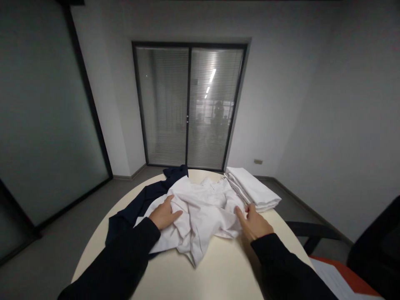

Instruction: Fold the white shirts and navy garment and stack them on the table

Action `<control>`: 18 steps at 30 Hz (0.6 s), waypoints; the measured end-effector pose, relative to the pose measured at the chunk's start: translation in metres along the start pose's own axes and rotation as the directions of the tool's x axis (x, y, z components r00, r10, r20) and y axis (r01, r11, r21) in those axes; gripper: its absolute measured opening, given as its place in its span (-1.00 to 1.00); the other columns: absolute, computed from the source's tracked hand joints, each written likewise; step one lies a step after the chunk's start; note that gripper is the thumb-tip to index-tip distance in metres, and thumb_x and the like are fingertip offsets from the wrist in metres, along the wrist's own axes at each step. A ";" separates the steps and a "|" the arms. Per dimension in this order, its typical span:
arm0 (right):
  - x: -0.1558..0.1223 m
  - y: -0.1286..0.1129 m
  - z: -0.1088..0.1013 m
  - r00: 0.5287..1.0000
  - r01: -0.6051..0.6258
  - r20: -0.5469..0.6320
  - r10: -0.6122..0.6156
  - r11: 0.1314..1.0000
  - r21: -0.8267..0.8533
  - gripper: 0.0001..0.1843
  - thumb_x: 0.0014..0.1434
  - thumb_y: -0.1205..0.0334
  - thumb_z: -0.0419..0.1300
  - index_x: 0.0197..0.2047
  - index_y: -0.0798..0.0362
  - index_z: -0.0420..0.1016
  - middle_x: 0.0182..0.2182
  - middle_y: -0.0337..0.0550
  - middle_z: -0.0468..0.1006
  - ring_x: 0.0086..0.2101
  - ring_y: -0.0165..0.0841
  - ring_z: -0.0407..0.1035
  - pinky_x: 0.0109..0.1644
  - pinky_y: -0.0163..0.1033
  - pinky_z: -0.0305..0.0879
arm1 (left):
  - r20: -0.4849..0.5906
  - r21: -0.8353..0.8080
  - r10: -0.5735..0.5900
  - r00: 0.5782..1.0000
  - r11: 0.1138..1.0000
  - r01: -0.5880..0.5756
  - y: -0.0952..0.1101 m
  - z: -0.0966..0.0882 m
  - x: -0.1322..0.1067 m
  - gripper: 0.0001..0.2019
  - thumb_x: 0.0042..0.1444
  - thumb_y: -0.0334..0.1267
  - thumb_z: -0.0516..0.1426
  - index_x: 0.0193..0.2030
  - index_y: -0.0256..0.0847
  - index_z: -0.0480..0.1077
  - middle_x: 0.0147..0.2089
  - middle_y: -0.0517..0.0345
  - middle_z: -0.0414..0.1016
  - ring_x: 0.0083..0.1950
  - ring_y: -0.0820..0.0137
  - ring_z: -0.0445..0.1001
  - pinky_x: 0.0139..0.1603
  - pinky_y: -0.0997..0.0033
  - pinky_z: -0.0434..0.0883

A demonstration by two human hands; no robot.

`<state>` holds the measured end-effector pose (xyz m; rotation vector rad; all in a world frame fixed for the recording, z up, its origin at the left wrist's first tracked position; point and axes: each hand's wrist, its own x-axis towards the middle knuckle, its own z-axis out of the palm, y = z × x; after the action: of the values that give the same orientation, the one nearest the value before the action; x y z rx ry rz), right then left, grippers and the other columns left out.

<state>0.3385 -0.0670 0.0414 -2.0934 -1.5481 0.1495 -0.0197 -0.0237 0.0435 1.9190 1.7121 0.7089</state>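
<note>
A crumpled white shirt lies spread over the middle of the round table, its collar area toward the far side. My left hand rests on the shirt's left part, thumb held apart from the fingers. At the right edge of the same shirt is my right hand, with its thumb against the cloth and its fingers slightly curled, a gap between them. Dark navy clothing lies to the left, partly under the shirt. Folded white cloth sits beyond my right hand.
The cream round table has its far edge near a glass door with blinds. On the right stands a black chair, with an orange-red item and white paper near it.
</note>
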 end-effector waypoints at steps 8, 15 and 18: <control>-0.017 0.012 0.027 0.966 0.137 0.158 -0.202 0.927 0.350 -0.24 -0.08 -0.21 0.28 0.15 -0.06 0.39 -0.03 0.03 0.57 -0.02 0.04 0.44 0.00 -0.02 0.31 | -0.045 -0.352 0.232 0.972 0.907 -0.232 0.010 0.026 -0.011 -0.23 -0.14 -0.29 0.29 0.27 -0.31 0.20 0.32 -0.17 0.22 0.36 0.10 0.16 0.39 0.21 0.03; 0.001 0.025 0.045 0.977 0.201 -0.078 -0.197 0.746 0.635 -0.25 -0.03 0.10 0.11 0.27 0.05 0.24 0.07 -0.01 0.50 0.16 -0.07 0.28 0.23 0.02 0.21 | -0.147 -0.453 0.163 0.976 0.865 -0.213 0.013 0.002 0.004 -0.39 -0.10 -0.50 0.11 0.19 -0.27 0.35 0.24 -0.03 0.37 0.28 0.21 0.30 0.33 0.27 0.17; 0.015 0.034 0.034 0.997 -0.071 0.051 0.049 0.661 0.747 -0.25 -0.02 0.10 0.06 0.28 0.05 0.20 -0.05 0.03 0.57 -0.04 -0.02 0.45 -0.01 0.07 0.43 | -0.209 -0.576 0.048 0.977 0.801 -0.163 0.002 -0.029 0.025 -0.43 -0.09 -0.46 0.11 0.15 -0.29 0.38 0.11 -0.04 0.49 0.09 0.21 0.49 0.14 0.28 0.38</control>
<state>0.3594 -0.0481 -0.0002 -1.4572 -1.1292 0.7202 -0.0347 0.0007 0.0683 1.5382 1.2636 1.3240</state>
